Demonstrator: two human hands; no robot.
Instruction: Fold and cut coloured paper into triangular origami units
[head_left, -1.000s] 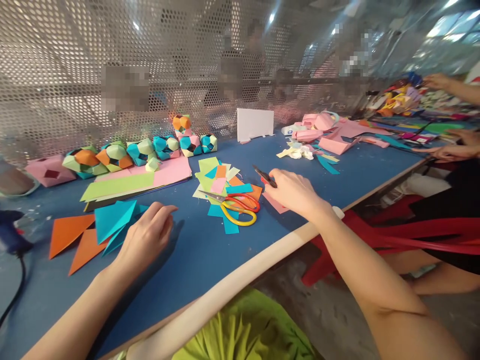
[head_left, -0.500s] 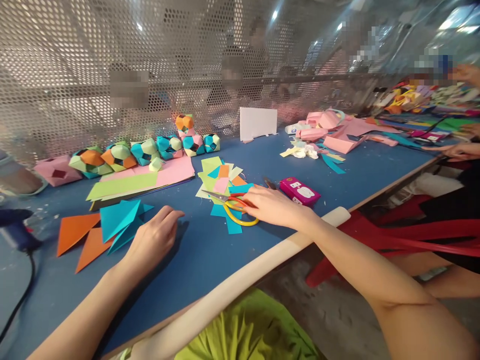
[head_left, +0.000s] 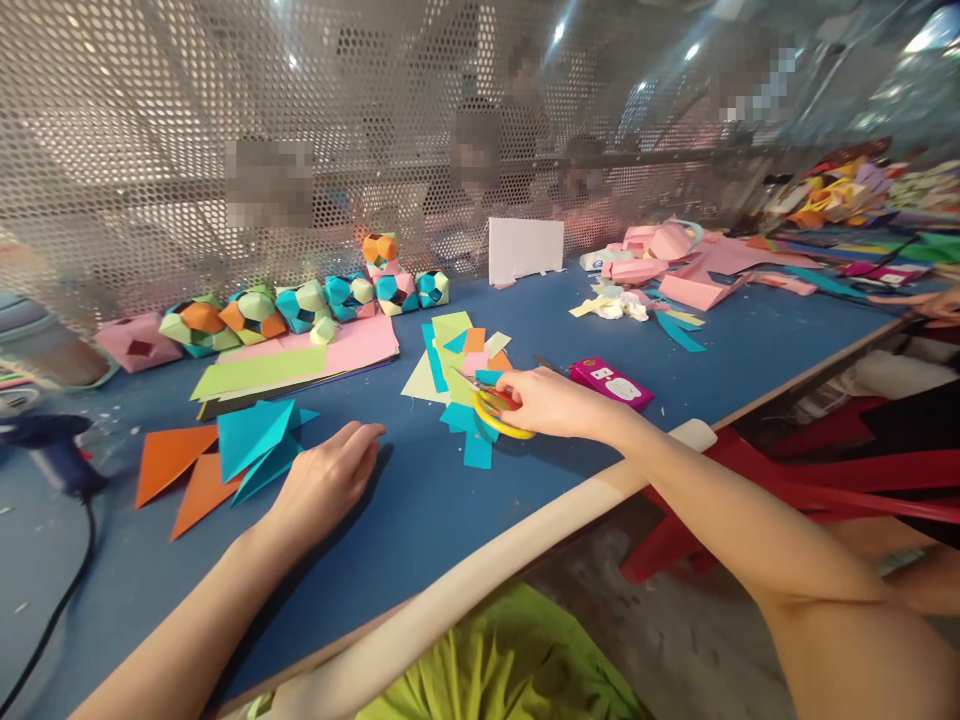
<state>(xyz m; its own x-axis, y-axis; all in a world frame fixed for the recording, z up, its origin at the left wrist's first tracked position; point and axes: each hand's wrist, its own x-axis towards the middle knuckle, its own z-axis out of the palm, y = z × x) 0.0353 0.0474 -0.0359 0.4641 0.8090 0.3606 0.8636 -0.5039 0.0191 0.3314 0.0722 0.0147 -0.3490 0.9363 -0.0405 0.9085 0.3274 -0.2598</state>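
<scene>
My right hand is closed around the yellow and orange handles of a pair of scissors, whose blades point left over a pile of paper scraps. Blue, green, orange and pink pieces make up that pile. Just behind the hand, a dark pointed tool is mostly hidden. My left hand rests on the table with its fingers loosely curled together and nothing visible in them. It lies beside folded blue paper pieces and folded orange pieces.
Paper balls line the back left behind stacked paper sheets. A dark blue glue gun with a cord stands at left. A magenta packet lies right of my right hand; pink paper is farther back. Perforated metal rises behind.
My right hand has let go of the dark tool, moved left and taken hold of the scissors. The magenta packet has come into view. Some scraps have shifted. My left hand stays in place.
</scene>
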